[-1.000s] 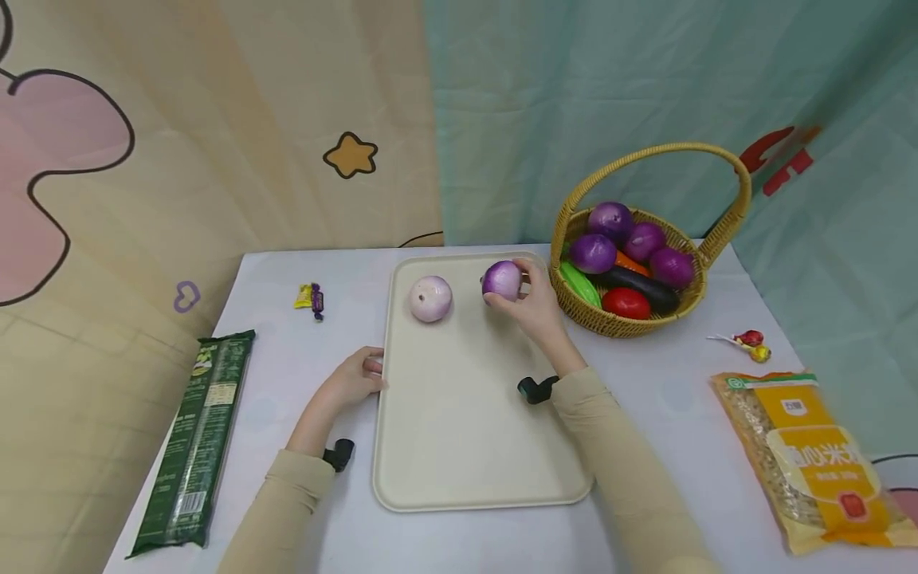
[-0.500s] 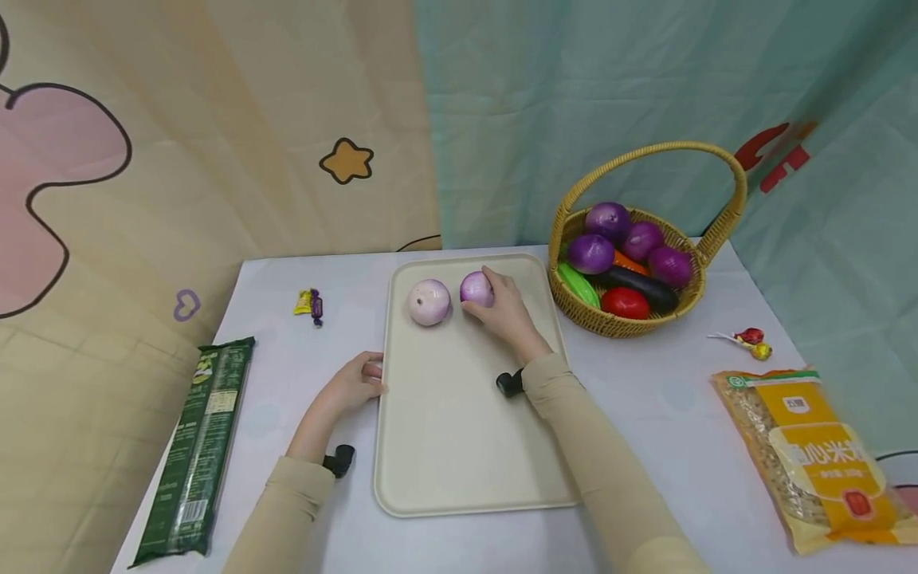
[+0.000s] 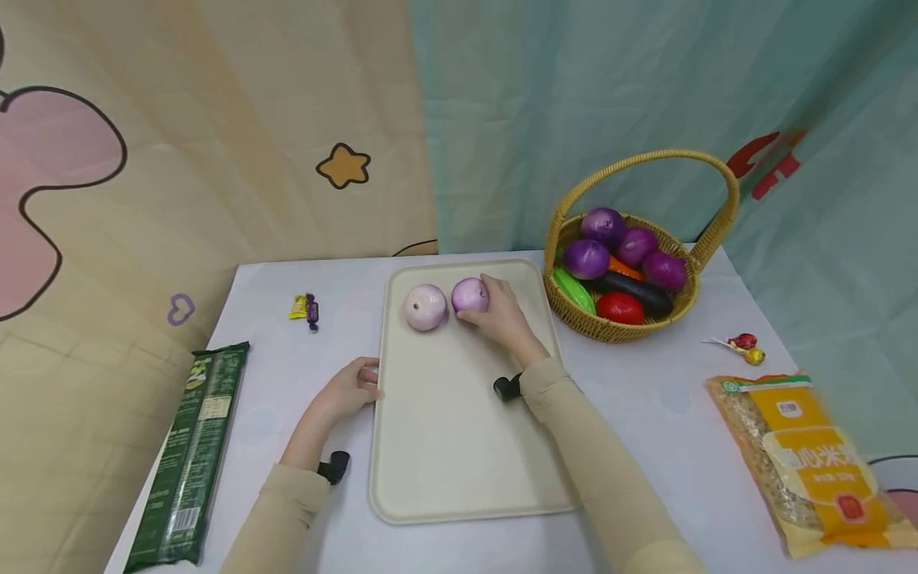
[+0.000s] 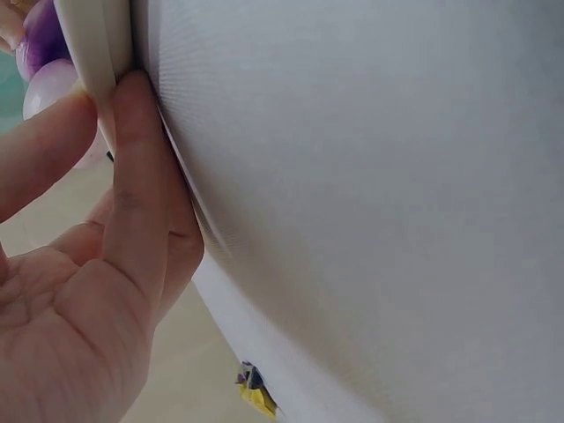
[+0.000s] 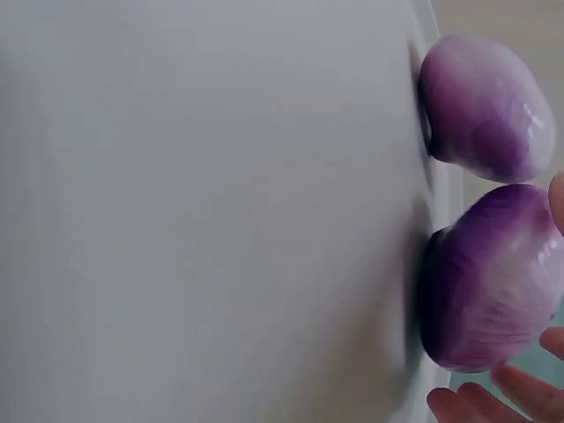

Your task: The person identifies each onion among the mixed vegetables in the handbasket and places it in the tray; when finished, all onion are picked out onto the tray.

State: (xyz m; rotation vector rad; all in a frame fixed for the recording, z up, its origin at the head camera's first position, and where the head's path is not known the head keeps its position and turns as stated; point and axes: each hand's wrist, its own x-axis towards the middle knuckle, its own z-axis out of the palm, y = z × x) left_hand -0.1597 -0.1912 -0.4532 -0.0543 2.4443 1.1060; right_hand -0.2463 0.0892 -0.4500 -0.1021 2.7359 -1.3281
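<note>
Two purple-and-white onions rest side by side at the far end of a cream rectangular tray [image 3: 459, 446]. The left one is paler on top [image 3: 425, 308]; my right hand [image 3: 502, 319] holds the right onion [image 3: 469, 295], thumb on its near side and fingers round its right side. Down in the right wrist view, that onion [image 5: 493, 282] sits low on the tray, close against the other onion [image 5: 485, 106], with fingertips at its edge. At the tray's left edge my left hand [image 3: 349, 391] pinches the rim [image 4: 92, 44] between thumb and fingers.
A wicker basket [image 3: 610, 328] of eggplant, tomato, carrot and onions stands right of the tray. Lollipops [image 3: 749, 349] and a yellow grain bag [image 3: 810, 462] lie at right. Wrapped candies [image 3: 307, 311] and a long green packet [image 3: 190, 454] lie at left.
My right hand has carried its onion leftward and down onto the tray, next to the other onion. The left hand stays on the tray's edge.
</note>
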